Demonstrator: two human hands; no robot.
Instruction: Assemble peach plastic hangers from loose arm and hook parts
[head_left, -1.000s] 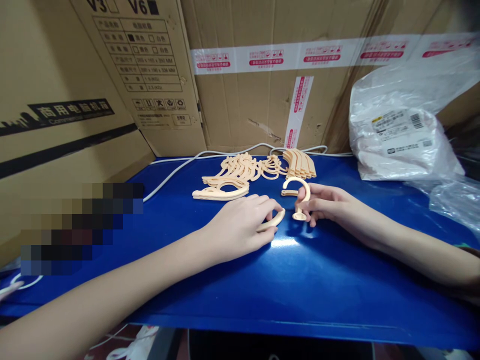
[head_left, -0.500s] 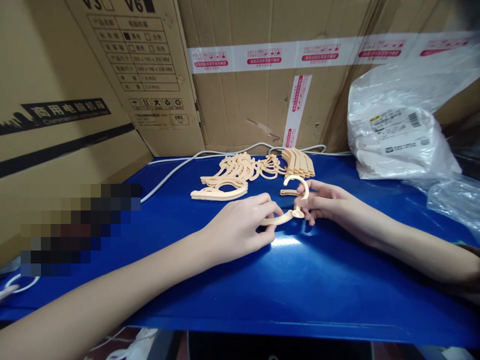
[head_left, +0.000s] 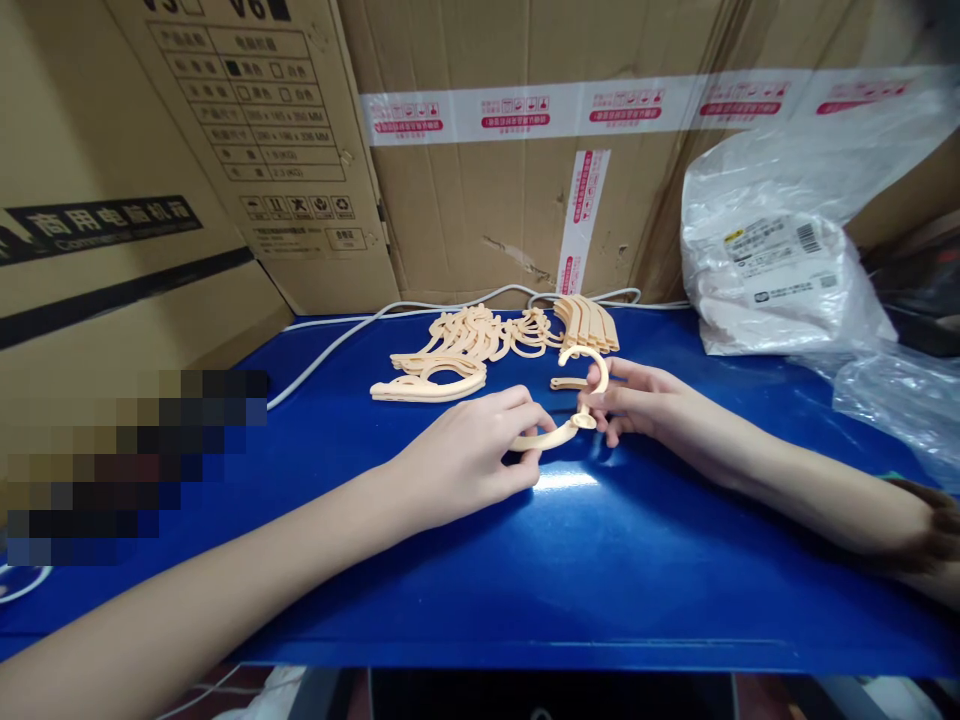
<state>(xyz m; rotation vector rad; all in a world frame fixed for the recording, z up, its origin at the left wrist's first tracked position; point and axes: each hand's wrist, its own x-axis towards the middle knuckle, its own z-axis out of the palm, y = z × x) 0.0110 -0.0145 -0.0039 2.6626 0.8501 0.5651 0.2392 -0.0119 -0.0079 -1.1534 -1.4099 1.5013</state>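
My left hand (head_left: 484, 448) pinches a cream plastic hanger arm (head_left: 553, 440), a curved strip pointing right. Between the fingers of my right hand (head_left: 649, 400) is a cream hanger hook (head_left: 604, 375), upright with its curl opening to the left. The arm's right end meets the round base of the hook; whether the two are locked together I cannot tell. Just behind my right fingertips, a single loose hanger arm (head_left: 567, 383) lies on the table. Beyond my left hand rests a small stack of hangers (head_left: 427, 390).
Farther back on the blue table (head_left: 600, 580) are a pile of hooks (head_left: 469, 332) and a stack of curved arms (head_left: 589, 325). A white cable (head_left: 330, 355) runs along the cardboard boxes (head_left: 465, 220). At the right sits a white plastic bag (head_left: 787, 280).
The whole view has shifted slightly, so things appear a little farther left. The arm's end and the hook's base look slightly closer together; both hands keep their holds.
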